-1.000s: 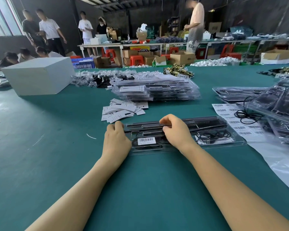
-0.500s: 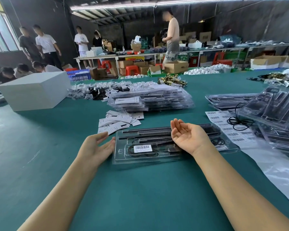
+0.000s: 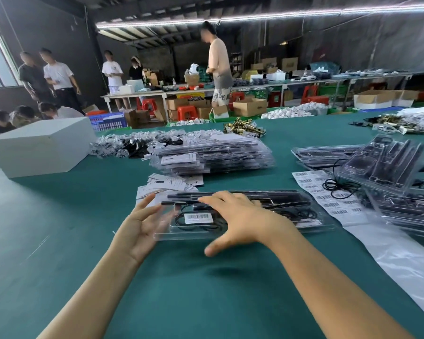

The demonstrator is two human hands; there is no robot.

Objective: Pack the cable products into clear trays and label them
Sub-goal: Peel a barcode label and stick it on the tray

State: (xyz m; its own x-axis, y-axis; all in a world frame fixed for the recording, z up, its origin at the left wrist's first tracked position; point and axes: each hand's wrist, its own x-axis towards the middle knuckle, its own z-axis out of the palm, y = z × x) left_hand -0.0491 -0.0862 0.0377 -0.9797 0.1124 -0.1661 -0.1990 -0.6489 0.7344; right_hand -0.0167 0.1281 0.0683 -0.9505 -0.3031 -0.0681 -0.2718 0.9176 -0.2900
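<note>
Here the clear tray (image 3: pixel 242 216) lies crosswise on the desk (image 3: pixel 59 241) before you; your right hand (image 3: pixel 240 216) spreads open over its middle, your left hand (image 3: pixel 140 223) open at its left end.

Your left hand (image 3: pixel 142 227) is held palm inward with its fingers spread; your right hand (image 3: pixel 240 220) is palm down, fingers straight and splayed.

Single head-worn view, facing forward-down across green table (image 3: pixel 59 241), hands close below
</note>
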